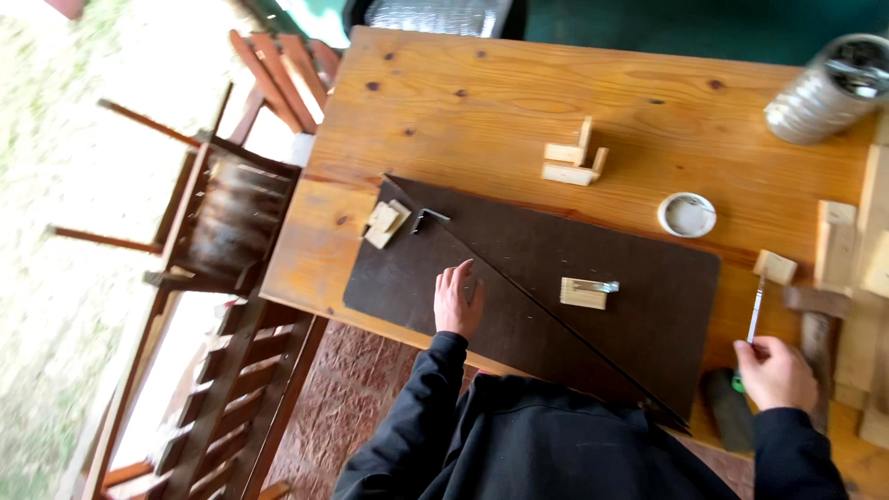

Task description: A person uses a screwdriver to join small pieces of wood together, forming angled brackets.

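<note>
Left grip flat on dark board, wooden table.

A wooden counter carries a dark brown board, a cluster of small wood blocks, a round white lid, a ribbed metal can, and stacked wood pieces along its right edge.

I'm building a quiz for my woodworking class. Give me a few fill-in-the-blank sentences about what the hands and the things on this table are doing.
1. The left hand rests flat on the dark ____.
2. The right hand holds a thin ____ by its handle.
3. The small round lid lies on the bare wooden ____.
4. A small wooden block lies on the mat, to the ____ of the left hand.

Missing words: mat; brush; table; right
</note>
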